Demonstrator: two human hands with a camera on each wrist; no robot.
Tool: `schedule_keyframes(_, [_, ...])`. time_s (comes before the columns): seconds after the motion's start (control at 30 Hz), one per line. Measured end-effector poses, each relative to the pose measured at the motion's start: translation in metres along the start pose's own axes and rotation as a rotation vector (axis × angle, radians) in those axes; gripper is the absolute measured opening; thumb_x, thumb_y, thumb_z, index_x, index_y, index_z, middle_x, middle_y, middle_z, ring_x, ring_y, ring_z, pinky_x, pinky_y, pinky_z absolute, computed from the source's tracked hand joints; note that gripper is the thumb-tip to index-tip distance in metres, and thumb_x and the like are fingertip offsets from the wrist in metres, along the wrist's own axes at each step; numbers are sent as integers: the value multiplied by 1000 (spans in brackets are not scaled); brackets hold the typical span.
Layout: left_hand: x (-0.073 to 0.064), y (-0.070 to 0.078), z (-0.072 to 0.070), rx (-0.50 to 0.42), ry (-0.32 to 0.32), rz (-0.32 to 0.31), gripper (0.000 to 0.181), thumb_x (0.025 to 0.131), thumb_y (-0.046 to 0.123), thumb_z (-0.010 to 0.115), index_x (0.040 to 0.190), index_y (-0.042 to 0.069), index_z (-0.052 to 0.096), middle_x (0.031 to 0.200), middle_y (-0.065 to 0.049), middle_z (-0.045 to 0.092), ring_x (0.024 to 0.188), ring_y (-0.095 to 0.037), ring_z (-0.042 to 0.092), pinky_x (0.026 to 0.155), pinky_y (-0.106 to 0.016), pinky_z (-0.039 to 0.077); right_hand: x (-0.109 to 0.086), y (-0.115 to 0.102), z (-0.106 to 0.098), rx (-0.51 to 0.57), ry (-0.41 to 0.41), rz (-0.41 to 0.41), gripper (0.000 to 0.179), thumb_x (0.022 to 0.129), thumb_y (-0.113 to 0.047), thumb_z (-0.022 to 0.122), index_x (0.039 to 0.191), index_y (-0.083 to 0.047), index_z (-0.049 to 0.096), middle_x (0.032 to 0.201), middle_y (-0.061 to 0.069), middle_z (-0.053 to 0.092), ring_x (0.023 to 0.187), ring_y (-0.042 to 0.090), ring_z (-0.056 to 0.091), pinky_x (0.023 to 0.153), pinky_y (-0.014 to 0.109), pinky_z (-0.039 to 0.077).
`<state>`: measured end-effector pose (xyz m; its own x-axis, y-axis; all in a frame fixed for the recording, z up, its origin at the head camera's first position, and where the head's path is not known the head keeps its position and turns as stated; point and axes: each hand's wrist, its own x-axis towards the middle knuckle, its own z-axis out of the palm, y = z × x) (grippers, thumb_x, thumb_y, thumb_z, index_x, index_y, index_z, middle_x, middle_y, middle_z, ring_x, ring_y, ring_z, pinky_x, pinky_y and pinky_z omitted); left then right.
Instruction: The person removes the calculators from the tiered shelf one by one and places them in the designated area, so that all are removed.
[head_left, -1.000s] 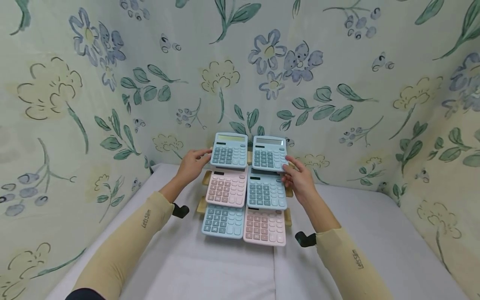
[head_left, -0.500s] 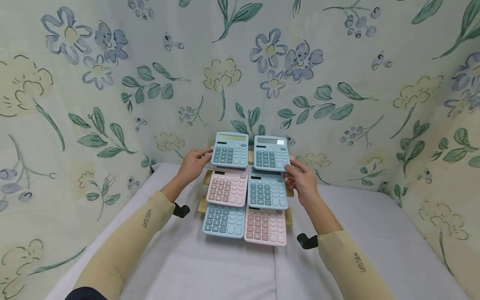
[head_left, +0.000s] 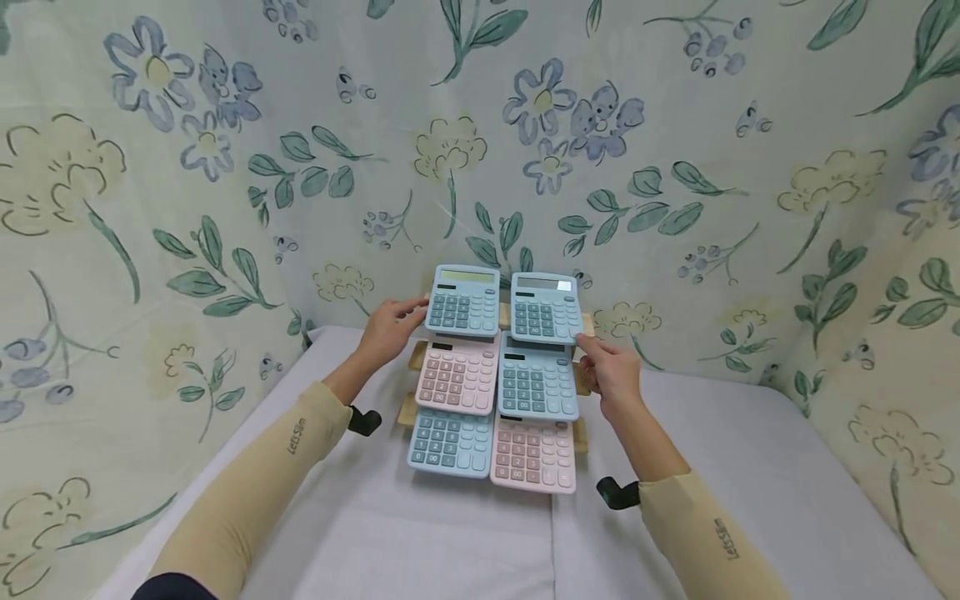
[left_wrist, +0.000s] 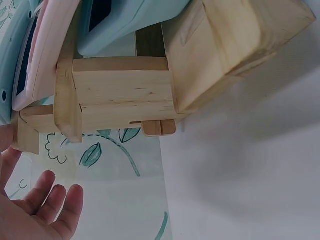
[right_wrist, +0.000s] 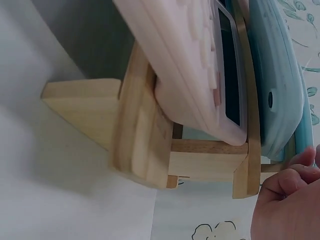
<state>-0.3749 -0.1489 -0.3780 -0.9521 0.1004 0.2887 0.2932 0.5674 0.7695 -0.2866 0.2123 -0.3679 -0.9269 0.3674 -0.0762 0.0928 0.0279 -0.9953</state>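
Two light-blue calculators stand side by side on the top tier of a wooden rack. My left hand is at the left edge of the top-left calculator. In the left wrist view, three fingers of that hand are spread loosely below the rack's end. My right hand pinches the lower right corner of the top-right calculator. The right wrist view shows this hand's fingers curled close to the rack's end, partly cut off by the frame.
Below lie a pink calculator and a blue calculator in the middle tier, then a blue calculator and a pink calculator in the bottom tier. A white cloth covers the table; a floral curtain hangs behind.
My right hand has slid down and slightly outward along the top-right calculator's edge to its lower corner, its fingers more curled. The left hand keeps its place; the calculators stay put.
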Motion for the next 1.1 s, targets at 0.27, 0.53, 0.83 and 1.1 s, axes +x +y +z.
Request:
schedule_keyframes(0.27, [2, -2, 3, 6, 23, 21, 44, 103, 46, 55, 142, 28, 60, 128, -12, 57, 121, -30, 52, 90, -47, 50, 7, -3, 4, 30, -79, 42, 43, 92, -42, 73, 116, -6, 71, 69, -3, 57, 55, 9, 43, 50, 23, 33])
schedule_keyframes(0.53, [4, -3, 6, 0, 29, 34, 44, 103, 44, 54, 142, 26, 60, 129, -10, 59, 121, -28, 53, 87, -46, 52, 10, 2, 8, -12, -38, -18, 45, 93, -42, 72, 122, -8, 67, 93, 6, 67, 62, 12, 55, 54, 20, 45])
schedule_keyframes(0.83, [7, 0, 11, -1, 35, 12, 43, 103, 44, 54, 142, 27, 60, 132, -10, 58, 122, -28, 53, 87, -44, 53, 16, 0, 9, -1, -10, -78, 47, 95, -33, 72, 136, -21, 52, 105, 12, 72, 60, 16, 62, 52, 21, 46])
schedule_keyframes(1.1, [11, 1, 13, 8, 44, -5, 43, 103, 46, 53, 142, 30, 59, 131, -8, 57, 122, -27, 53, 86, -44, 53, 29, -3, 8, 28, -123, -87, 63, 94, -28, 73, 151, -33, 47, 109, 7, 66, 59, 10, 57, 53, 18, 45])
